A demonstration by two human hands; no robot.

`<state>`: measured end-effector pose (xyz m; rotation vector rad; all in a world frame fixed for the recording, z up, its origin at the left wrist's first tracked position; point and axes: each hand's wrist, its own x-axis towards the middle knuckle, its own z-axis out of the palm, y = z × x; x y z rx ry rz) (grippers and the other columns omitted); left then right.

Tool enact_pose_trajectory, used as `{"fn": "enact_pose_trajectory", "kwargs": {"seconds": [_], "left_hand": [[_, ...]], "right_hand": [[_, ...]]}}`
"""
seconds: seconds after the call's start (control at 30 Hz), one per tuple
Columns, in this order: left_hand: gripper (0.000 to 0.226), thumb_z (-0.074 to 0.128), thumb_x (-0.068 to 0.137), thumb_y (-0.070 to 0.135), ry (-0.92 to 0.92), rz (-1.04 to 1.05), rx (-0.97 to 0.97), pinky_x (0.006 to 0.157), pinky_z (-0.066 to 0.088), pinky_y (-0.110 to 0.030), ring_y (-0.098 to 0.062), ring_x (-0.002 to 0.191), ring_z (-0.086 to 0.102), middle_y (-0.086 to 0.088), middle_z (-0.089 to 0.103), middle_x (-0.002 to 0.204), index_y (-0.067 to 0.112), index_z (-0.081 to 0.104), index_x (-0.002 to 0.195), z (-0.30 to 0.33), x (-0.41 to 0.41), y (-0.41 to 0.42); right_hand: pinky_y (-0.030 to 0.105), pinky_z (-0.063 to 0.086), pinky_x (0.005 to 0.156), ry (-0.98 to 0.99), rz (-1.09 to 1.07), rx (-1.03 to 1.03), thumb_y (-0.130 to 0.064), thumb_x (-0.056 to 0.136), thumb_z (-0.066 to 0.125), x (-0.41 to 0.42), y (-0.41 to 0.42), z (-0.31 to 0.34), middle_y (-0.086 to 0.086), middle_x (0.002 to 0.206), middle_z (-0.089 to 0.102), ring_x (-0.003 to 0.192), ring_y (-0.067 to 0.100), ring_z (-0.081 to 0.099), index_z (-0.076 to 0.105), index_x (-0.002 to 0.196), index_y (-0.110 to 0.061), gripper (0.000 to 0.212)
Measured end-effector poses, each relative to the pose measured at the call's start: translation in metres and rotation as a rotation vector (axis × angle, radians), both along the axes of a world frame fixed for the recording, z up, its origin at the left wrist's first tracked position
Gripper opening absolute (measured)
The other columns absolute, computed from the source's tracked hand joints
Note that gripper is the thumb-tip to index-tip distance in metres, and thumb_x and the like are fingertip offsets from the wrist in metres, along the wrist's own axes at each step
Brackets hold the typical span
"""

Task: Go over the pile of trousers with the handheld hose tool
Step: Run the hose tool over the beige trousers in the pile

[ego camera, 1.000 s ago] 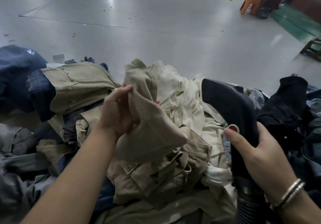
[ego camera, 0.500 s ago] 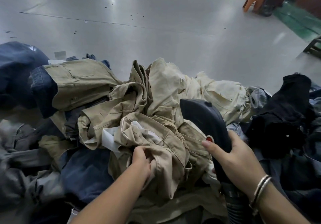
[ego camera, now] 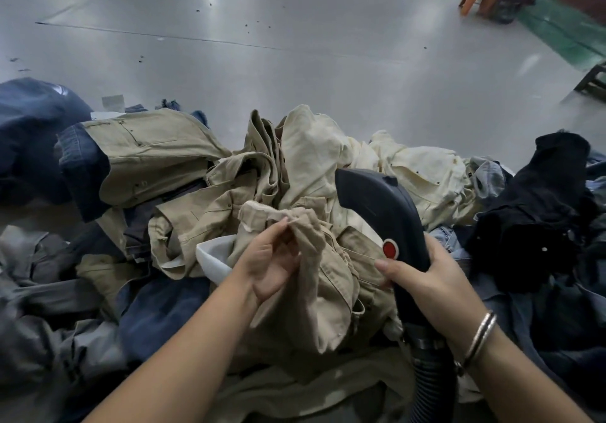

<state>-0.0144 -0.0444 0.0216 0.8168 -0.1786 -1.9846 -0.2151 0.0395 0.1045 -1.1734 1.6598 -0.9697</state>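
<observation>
Two hands share this: my left hand [ego camera: 273, 258] pinches a fold of crumpled khaki cotton trousers [ego camera: 314, 278] atop the heap, my right hand [ego camera: 436, 278] wraps the dark navy plastic hose tool [ego camera: 380, 206], which I should sweep slowly over taut cloth.

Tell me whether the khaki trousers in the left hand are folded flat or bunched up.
Bunched up. The left hand pinches a gathered fold of the khaki trousers, which hang crumpled over the pile.

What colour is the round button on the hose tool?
Red button with a pale rim, on the dark tool; head view.
</observation>
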Motion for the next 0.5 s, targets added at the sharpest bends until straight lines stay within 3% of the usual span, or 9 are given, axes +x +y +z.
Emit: {"fn": "enact_pose_trajectory", "kwargs": {"seconds": [0.07,0.13,0.2,0.27,0.4,0.5], "left_hand": [[0.036,0.054,0.083,0.018,0.019,-0.116,-0.089,0.101,0.042,-0.037,-0.020,0.099,0.060,-0.013,0.062,0.111,0.001,0.064,0.114,0.017,-0.011,0.006],[0.051,0.055,0.084,0.017,0.035,-0.174,-0.178,0.102,0.041,-0.042,-0.025,0.110,0.056,-0.017,0.056,0.121,-0.001,0.051,0.132,0.028,-0.023,0.010],[0.037,0.059,0.084,0.017,0.087,-0.202,-0.241,0.093,0.050,-0.041,-0.027,0.102,0.063,-0.016,0.063,0.111,0.002,0.064,0.118,0.036,-0.032,0.012],[0.023,0.060,0.084,0.019,0.105,-0.202,-0.261,0.087,0.053,-0.039,-0.028,0.093,0.064,-0.014,0.068,0.098,0.007,0.072,0.101,0.041,-0.038,0.015],[0.025,0.064,0.080,0.016,0.037,-0.133,-0.269,0.084,0.055,-0.038,-0.025,0.085,0.069,-0.013,0.071,0.095,0.008,0.068,0.103,0.039,-0.040,0.013],[0.034,0.066,0.078,0.019,-0.083,-0.163,-0.253,0.085,0.055,-0.041,-0.026,0.089,0.070,-0.018,0.069,0.101,0.003,0.064,0.108,0.039,-0.036,0.013]], "right_hand": [[0.034,0.053,0.070,-0.125,-0.008,-0.025,-0.009,0.076,0.075,0.005,-0.007,0.001,0.010,0.092,0.069,0.087,0.028,0.067,0.060,0.098,-0.019,0.028],[0.042,0.054,0.080,-0.205,-0.022,-0.053,-0.003,0.077,0.073,0.012,-0.012,0.001,0.017,0.100,0.069,0.095,0.033,0.066,0.060,0.100,-0.017,0.030],[0.051,0.052,0.086,-0.227,-0.025,-0.080,-0.001,0.078,0.071,0.019,-0.016,0.000,0.022,0.104,0.067,0.098,0.038,0.064,0.058,0.101,-0.018,0.032],[0.049,0.052,0.084,-0.218,-0.038,-0.099,0.000,0.079,0.070,0.024,-0.017,-0.003,0.021,0.102,0.067,0.095,0.036,0.065,0.057,0.101,-0.019,0.032],[0.027,0.051,0.063,-0.231,-0.057,-0.104,-0.001,0.079,0.069,0.025,-0.019,-0.004,0.006,0.083,0.064,0.071,0.012,0.061,0.057,0.100,-0.015,0.028],[0.018,0.048,0.051,-0.286,-0.056,-0.103,0.002,0.078,0.068,0.020,-0.020,0.001,-0.006,0.068,0.062,0.057,0.003,0.058,0.057,0.095,-0.014,0.026]]}}
